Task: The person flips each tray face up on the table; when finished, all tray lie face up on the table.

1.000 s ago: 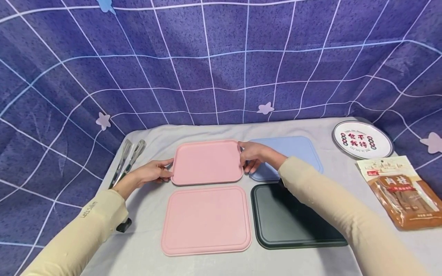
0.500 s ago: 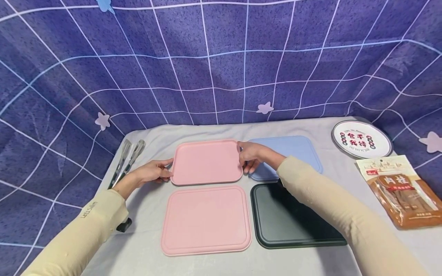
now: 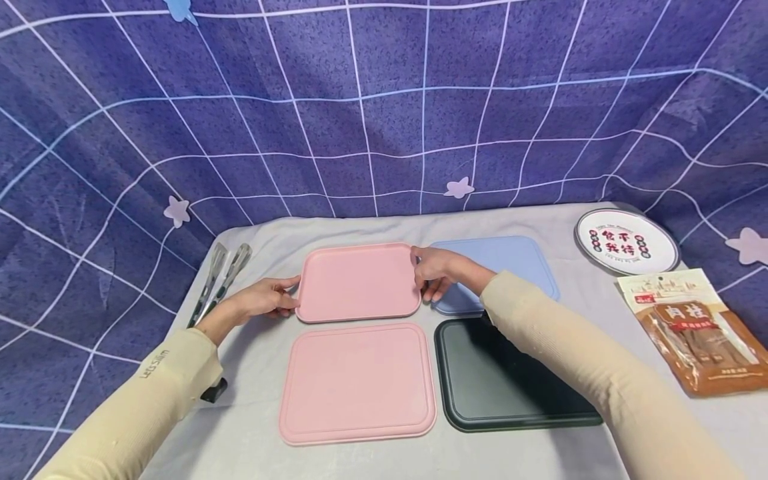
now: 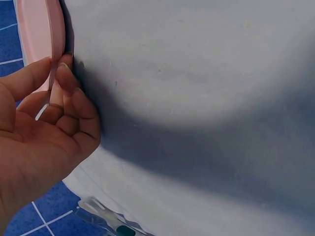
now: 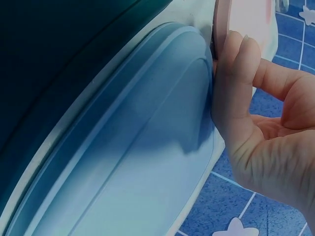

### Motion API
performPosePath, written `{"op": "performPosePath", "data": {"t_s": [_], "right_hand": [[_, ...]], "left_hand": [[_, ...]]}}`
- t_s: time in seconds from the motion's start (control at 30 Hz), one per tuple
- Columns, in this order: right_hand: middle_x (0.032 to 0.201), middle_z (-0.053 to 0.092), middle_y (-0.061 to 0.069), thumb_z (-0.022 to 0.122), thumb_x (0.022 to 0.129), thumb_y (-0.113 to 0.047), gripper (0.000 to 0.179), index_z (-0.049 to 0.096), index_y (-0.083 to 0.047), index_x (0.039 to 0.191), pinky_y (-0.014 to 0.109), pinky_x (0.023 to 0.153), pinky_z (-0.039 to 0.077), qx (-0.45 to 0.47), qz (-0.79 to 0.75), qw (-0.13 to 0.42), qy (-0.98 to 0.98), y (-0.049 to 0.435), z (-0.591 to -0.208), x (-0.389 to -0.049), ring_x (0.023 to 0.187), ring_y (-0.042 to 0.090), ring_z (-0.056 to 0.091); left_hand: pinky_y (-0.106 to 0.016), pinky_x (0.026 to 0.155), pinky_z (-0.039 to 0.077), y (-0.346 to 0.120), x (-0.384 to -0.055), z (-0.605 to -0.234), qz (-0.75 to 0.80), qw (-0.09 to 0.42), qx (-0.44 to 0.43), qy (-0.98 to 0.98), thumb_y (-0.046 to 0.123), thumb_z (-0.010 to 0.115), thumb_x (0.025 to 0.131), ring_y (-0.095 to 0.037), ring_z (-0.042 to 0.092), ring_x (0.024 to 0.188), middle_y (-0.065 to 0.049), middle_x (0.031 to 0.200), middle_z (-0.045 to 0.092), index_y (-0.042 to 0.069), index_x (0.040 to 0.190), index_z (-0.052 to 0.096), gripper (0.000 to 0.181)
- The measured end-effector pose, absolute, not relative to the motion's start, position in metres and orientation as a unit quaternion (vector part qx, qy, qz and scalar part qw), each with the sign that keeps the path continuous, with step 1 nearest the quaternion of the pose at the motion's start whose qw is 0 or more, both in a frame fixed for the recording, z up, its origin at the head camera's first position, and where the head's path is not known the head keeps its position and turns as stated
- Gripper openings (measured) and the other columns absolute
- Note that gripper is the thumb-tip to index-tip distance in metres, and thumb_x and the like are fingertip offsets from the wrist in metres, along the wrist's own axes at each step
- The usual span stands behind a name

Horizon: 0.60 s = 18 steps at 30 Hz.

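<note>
A pink rectangular tray (image 3: 359,281) with a raised rim lies at the back of the table, between both hands. My left hand (image 3: 263,299) pinches the rim at its left end; in the left wrist view the thumb is on the rim's inner side and the fingers (image 4: 69,83) are curled beneath. At the right end, my right hand (image 3: 437,268) grips the rim, fingers (image 5: 238,73) against the tray's edge in the right wrist view. A second pink tray (image 3: 359,383), flat with a grooved border, sits just in front.
Right of the pink pair lie a blue tray (image 3: 519,260) and a dark green tray (image 3: 480,393), partly under my right arm. Metal tongs (image 3: 231,273) lie far left by my left forearm. A white oval plate (image 3: 627,241) and a brown snack packet (image 3: 696,333) are far right.
Both hands keep their hold on the rear pink tray, and nothing on the table has visibly moved. The whole view shifts very slightly left.
</note>
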State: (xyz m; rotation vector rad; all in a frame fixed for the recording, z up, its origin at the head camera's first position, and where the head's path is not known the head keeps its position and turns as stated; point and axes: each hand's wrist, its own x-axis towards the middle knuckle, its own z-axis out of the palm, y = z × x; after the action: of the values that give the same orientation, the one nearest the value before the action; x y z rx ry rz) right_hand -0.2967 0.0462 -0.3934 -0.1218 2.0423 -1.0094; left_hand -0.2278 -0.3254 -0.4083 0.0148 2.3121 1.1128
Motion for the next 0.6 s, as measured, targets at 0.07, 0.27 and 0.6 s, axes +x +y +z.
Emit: {"op": "performPosePath", "data": {"t_s": [0.07,0.27,0.6], "right_hand": [[0.075,0.063,0.015,0.056,0.089,0.003,0.103,-0.010,-0.028,0.162,0.027,0.050,0.055,-0.048,-0.403,0.416,0.814,0.046,-0.393,-0.297,0.050,0.015,0.062],[0.074,0.066,0.016,0.056,0.089,0.004,0.103,-0.009,-0.027,0.162,0.028,0.049,0.055,-0.049,-0.403,0.415,0.815,0.047,-0.393,-0.296,0.050,0.016,0.063],[0.078,0.065,0.018,0.058,0.087,0.005,0.102,-0.004,-0.026,0.162,0.029,0.049,0.055,-0.046,-0.409,0.414,0.812,0.046,-0.392,-0.296,0.051,0.018,0.063]], "left_hand": [[-0.027,0.065,0.047,-0.325,-0.227,-0.407,0.412,0.283,0.007,0.866,0.016,0.065,0.095,-0.014,0.058,0.074,0.001,0.080,0.066,0.005,0.160,0.020,0.080],[-0.026,0.065,0.048,-0.322,-0.226,-0.404,0.403,0.281,0.012,0.871,0.016,0.065,0.096,-0.015,0.058,0.074,-0.001,0.082,0.068,0.004,0.159,0.020,0.079],[-0.028,0.066,0.048,-0.314,-0.229,-0.396,0.319,0.244,0.070,0.913,0.014,0.062,0.095,-0.014,0.060,0.069,-0.008,0.079,0.069,-0.011,0.152,0.027,0.071]]}}
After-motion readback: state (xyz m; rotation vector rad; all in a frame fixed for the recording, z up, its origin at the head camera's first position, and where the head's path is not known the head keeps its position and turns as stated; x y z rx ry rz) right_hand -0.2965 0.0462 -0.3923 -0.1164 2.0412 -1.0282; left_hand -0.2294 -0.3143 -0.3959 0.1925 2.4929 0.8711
